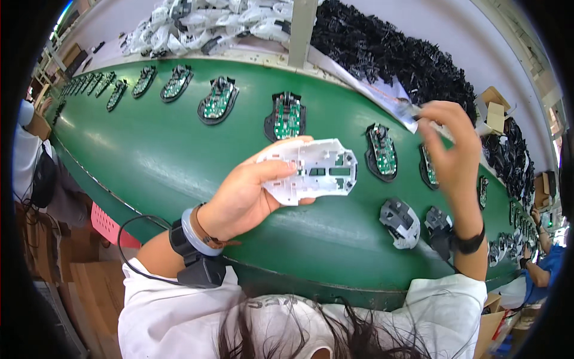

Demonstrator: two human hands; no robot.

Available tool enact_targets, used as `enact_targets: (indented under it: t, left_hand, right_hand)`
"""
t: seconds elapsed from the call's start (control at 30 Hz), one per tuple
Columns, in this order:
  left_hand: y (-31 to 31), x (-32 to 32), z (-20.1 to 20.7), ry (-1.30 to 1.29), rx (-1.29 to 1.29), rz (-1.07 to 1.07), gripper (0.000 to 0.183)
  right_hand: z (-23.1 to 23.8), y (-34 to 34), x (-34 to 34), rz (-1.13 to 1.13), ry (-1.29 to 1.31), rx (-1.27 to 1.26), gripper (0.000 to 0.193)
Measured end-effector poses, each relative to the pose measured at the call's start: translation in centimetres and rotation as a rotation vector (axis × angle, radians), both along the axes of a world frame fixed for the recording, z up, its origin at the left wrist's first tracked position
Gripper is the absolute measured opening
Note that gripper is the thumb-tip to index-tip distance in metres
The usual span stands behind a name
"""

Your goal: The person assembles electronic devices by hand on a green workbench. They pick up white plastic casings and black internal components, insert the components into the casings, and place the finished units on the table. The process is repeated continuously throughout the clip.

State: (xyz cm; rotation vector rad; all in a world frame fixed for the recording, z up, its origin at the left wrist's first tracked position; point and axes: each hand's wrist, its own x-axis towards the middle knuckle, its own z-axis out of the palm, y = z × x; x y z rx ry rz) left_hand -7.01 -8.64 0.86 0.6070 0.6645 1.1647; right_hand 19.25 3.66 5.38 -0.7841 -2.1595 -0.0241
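Observation:
In my left hand (239,194) is a white plastic computer mouse shell (326,185), its ribbed inner side facing up, with my thumb pressed on it. My right hand (451,140) is raised over the far right part of the bench, its fingers bent and smeared by motion. Something small and blurred lies at its fingertips; I cannot make out whether it is held. Just beyond the shell sits a black mouse base with a green circuit board (288,116). Another such base (381,152) lies between my two hands.
Similar bases (218,102) line the green bench (167,161). Two grey-and-white mouse shells, one nearer (400,222), lie at right. Behind are piles of black plastic parts (388,54) and bagged white parts (221,24), divided by a post (302,36). A co-worker (541,275) sits far right.

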Motion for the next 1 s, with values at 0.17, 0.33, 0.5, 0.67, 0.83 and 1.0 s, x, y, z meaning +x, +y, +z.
enact_targets:
  t: [0.17,0.33,0.5,0.67,0.83,1.0]
  left_hand:
    - [0.2,0.9,0.3,-0.053,0.059,0.045,0.052]
    - [-0.3,0.8,0.1,0.229,0.224,0.139,0.056]
    - [-0.5,0.7,-0.3,0.363,0.266,0.214,0.052]
    - [-0.5,0.5,-0.2,0.51,0.342,0.275,0.047]
    - [-0.4,-0.1,-0.3,0.598,0.333,0.254,0.046]
    - [-0.1,0.1,-0.3,0.554,0.329,0.252,0.043]
  right_hand:
    - [-0.3,-6.5,-4.9,0.25,-0.228,0.025,0.021]
    - [-1.8,-6.0,-6.9,0.265,-0.2,-0.053,0.019]
    - [-2.1,-6.4,-8.0,0.229,-0.208,-0.035,0.019]
    - [-2.7,-6.4,-8.3,0.2,-0.235,-0.02,0.019]
    - [-3.3,-7.0,-7.6,0.228,-0.32,-0.082,0.028]
    - [-3.4,-6.9,-5.9,0.356,-0.194,0.093,0.037]
